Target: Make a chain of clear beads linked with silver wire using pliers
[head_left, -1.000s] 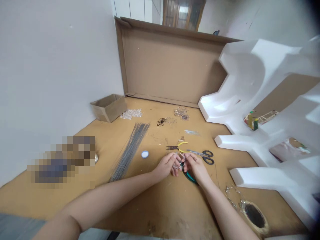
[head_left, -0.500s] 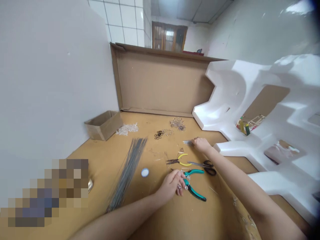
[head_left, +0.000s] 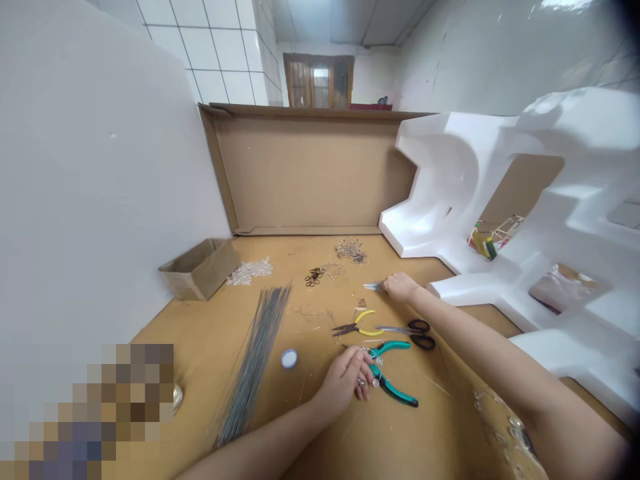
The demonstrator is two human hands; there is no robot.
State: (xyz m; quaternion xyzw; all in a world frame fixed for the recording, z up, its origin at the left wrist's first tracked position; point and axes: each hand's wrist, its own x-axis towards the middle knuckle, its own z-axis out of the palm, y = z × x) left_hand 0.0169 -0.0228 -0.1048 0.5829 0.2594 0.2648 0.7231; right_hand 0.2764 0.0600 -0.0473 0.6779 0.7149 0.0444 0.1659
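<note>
My left hand (head_left: 347, 381) rests on the brown table, fingers curled round a small wire piece with clear beads, right beside the teal-handled pliers (head_left: 393, 373). My right hand (head_left: 400, 287) reaches far across the table and pinches at a small bundle of short silver pins (head_left: 373, 287). Between the two hands lie yellow-handled pliers (head_left: 360, 326) and black-handled scissors (head_left: 407, 328).
A long bundle of grey wires (head_left: 255, 360) lies to the left, with a small white-and-blue disc (head_left: 289, 359) beside it. Further back sit a small cardboard box (head_left: 199, 268), clear beads (head_left: 249, 271), black rings (head_left: 314, 276) and a wire pile (head_left: 351, 251). White foam blocks (head_left: 500, 200) fill the right.
A second ago both hands worked together on the beaded piece over the teal pliers. My right hand let go and reached out to the silver pins; the left stayed with the piece.
</note>
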